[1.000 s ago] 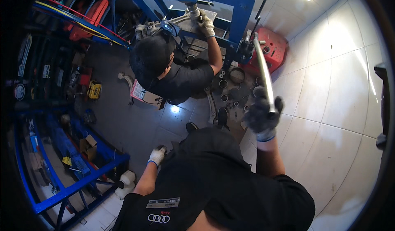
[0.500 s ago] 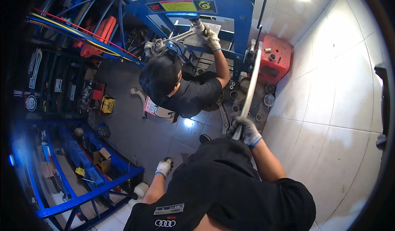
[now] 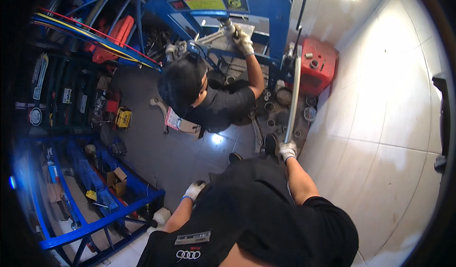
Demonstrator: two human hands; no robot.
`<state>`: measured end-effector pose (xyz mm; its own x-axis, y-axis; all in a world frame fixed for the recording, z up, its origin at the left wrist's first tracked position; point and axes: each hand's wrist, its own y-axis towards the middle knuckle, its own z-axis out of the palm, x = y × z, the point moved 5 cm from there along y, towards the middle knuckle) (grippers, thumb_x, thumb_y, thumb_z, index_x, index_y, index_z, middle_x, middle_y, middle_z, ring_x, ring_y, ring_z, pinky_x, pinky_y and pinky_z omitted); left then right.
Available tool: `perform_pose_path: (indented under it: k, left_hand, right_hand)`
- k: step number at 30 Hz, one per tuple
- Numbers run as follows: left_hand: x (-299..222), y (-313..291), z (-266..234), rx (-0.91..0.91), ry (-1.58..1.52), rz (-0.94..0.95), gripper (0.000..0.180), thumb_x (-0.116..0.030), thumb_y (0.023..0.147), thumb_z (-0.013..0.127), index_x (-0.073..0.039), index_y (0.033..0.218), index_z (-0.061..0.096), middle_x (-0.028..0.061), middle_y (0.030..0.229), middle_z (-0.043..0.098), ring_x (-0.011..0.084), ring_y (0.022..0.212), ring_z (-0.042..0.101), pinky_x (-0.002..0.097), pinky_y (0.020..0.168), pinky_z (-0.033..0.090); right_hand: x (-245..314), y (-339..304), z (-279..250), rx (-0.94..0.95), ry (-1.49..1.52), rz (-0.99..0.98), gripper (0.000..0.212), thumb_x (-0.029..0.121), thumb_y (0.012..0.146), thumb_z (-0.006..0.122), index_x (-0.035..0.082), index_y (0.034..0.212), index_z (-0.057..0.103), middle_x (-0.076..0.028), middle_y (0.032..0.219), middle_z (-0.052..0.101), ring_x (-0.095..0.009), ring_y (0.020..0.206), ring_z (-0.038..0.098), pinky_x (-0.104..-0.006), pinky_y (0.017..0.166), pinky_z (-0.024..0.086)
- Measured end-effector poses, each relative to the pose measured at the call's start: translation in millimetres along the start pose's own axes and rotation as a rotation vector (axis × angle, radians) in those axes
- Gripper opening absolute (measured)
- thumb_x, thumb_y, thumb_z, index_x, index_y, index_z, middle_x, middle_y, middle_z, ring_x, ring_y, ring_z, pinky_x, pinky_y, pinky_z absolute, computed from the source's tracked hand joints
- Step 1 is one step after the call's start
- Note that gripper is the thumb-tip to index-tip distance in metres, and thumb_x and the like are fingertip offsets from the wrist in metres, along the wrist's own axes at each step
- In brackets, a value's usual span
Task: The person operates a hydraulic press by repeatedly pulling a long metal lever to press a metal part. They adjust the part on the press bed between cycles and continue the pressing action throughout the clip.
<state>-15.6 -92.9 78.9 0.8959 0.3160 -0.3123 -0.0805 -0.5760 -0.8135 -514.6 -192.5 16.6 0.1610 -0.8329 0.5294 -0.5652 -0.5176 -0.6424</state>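
My right hand [image 3: 288, 150], in a pale glove, is closed round the lower end of a long metal lever pipe [image 3: 294, 98]. The pipe slants up to the side of a blue shop press [image 3: 280, 29]. My left hand [image 3: 194, 190], also gloved, is beside my left leg with its fingers loosely stretched and nothing seen in them. At the press a crouching co-worker's gloved hand [image 3: 243, 41] grips a cylindrical metal piece [image 3: 229, 28] under the ram. A metal control arm [image 3: 209, 38] lies across there, its left end by the co-worker's other hand [image 3: 173, 50].
A red machine housing [image 3: 317, 65] stands against the white tiled wall [image 3: 365, 124] at right. Metal rings [image 3: 270, 123] and another control arm [image 3: 257, 133] lie on the floor. Blue racks [image 3: 104, 224] fill the left side, with a yellow box [image 3: 123, 118] beyond.
My right hand has moved away from my body, slightly up and right, and the lever's lower end has swung with it. My left hand has moved slightly toward my leg.
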Motion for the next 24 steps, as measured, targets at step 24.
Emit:
perform_pose_path:
  k: [24]
  left_hand:
    - [-44.9,-49.5,-27.4,-0.195,-0.416,-0.213,0.036,-0.024,0.095,0.057,-0.002,0.123,0.066,0.0111,0.105,0.072,0.0181,0.083,0.067,0.0317,0.075,0.053]
  right_hand:
    - [55.2,-45.2,-18.1,0.445,0.47,0.121,0.038,0.025,0.081,0.076,0.0,0.106,0.063,-0.011,0.078,0.065,-0.023,0.069,0.066,-0.0409,0.061,0.055]
